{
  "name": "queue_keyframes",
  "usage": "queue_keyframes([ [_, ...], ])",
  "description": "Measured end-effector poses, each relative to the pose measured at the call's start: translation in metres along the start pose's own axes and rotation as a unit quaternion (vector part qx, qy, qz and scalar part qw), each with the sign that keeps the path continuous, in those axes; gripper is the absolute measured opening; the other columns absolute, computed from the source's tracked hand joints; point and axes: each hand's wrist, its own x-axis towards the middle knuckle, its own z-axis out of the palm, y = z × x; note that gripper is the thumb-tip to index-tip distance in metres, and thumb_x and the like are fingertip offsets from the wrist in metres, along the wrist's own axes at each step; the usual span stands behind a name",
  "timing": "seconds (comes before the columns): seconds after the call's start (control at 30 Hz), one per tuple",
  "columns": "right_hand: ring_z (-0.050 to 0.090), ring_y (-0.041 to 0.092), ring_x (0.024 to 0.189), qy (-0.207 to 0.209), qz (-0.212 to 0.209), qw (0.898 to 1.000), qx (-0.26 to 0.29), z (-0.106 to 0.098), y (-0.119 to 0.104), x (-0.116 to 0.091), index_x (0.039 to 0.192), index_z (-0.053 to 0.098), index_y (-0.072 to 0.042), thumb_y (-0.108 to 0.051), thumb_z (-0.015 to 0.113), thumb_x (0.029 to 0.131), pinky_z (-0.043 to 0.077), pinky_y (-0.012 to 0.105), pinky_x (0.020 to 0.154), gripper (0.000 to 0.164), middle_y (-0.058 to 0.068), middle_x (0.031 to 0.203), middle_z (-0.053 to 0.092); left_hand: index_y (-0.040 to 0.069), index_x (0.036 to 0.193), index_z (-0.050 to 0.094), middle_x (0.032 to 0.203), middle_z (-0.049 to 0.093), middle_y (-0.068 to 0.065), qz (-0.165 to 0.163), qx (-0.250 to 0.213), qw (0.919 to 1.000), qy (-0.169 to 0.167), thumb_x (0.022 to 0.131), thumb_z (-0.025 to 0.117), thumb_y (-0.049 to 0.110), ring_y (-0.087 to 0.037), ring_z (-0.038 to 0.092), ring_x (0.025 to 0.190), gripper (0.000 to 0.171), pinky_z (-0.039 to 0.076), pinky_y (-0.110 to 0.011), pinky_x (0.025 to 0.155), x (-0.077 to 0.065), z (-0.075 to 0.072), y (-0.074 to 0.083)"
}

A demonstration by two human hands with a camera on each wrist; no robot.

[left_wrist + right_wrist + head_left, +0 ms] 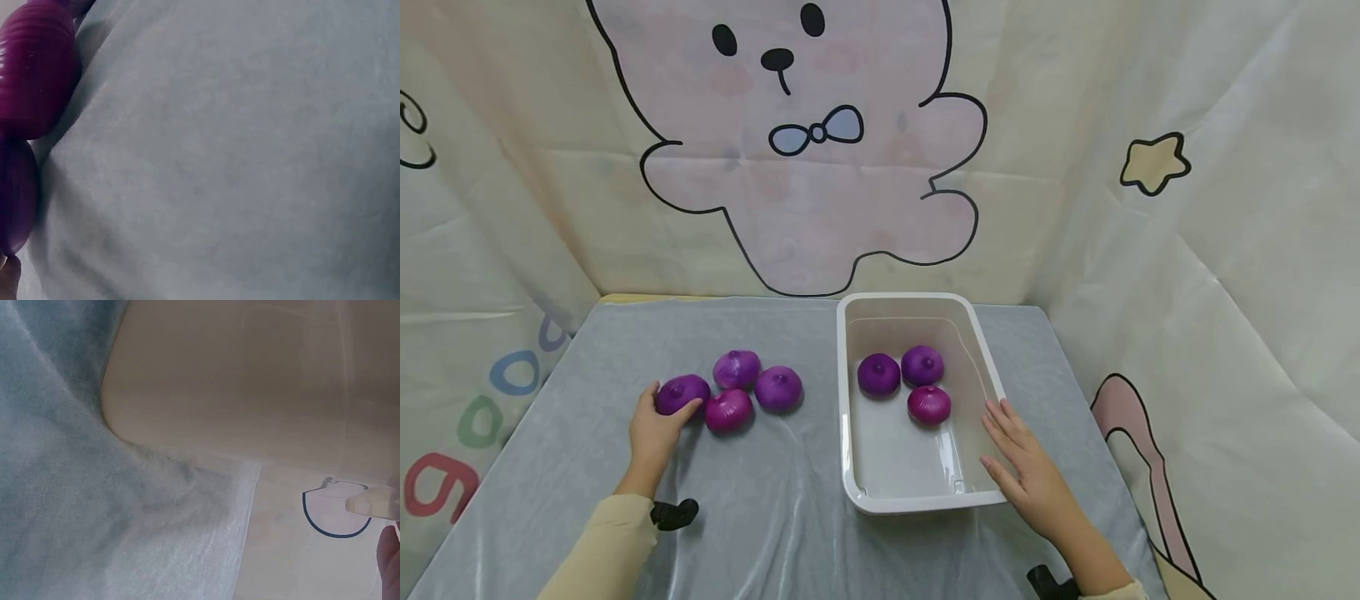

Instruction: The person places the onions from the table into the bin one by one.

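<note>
In the head view my left hand [652,433] grips a purple onion [681,393], thumb on its near right side and fingers on its left. The same onion [15,194] shows at the left edge of the left wrist view, with a fingertip below it. Touching or close beside it on the cloth are a magenta onion [728,411] and two purple ones, one behind [737,369] and one to the right [778,389]. My right hand [1030,471] lies with straight fingers on the right rim of a white plastic bin [844,433].
Inside the bin sit two purple onions [878,374] and a magenta onion [929,405]. A grey-blue cloth [760,517] with soft wrinkles covers the table. Printed curtains [1045,208] stand behind and at both sides.
</note>
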Motion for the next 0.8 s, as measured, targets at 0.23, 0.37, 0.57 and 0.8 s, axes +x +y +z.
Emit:
queue_keyframes([
  [0.23,0.016,0.003,0.153,0.0,-0.005,1.0,0.001,0.0,0.001,0.0,0.142,0.053,-0.002,-0.009,0.068,0.089,0.008,0.004,0.116,0.056,0.015,0.153,0.046,0.004,0.159,0.008,0.164,0.015,-0.025,-0.008,0.012,0.9998,-0.011,0.09,0.072,0.038,-0.046,0.023,0.148,0.101,0.026,-0.062,0.118,0.001,0.003,-0.006],
  [0.37,0.016,0.004,0.153,0.002,-0.01,1.0,0.001,0.001,0.001,0.0,0.142,0.053,-0.002,-0.008,0.068,0.089,0.008,0.004,0.117,0.056,0.016,0.153,0.046,0.003,0.159,0.01,0.164,0.016,-0.025,-0.005,0.0,1.0,-0.006,0.09,0.073,0.037,-0.045,0.024,0.148,0.099,0.026,-0.062,0.119,0.001,0.004,-0.007],
  [0.57,0.016,0.003,0.153,0.001,-0.009,1.0,0.004,0.002,0.001,0.0,0.142,0.052,-0.002,-0.008,0.068,0.089,0.008,0.005,0.117,0.056,0.015,0.154,0.046,0.003,0.159,0.013,0.163,0.02,-0.024,-0.003,-0.016,0.9997,0.021,0.089,0.074,0.036,-0.044,0.026,0.148,0.098,0.027,-0.06,0.119,-0.004,0.002,-0.001],
  [0.8,0.013,0.0,0.153,-0.003,0.004,1.0,0.005,0.002,0.001,-0.001,0.142,0.053,-0.002,-0.009,0.068,0.09,0.007,0.003,0.116,0.055,0.017,0.153,0.046,0.007,0.159,0.015,0.163,0.024,-0.021,0.021,-0.033,0.9987,0.031,0.088,0.074,0.041,-0.043,0.032,0.146,0.099,0.031,-0.062,0.116,-0.007,-0.001,0.035],
])
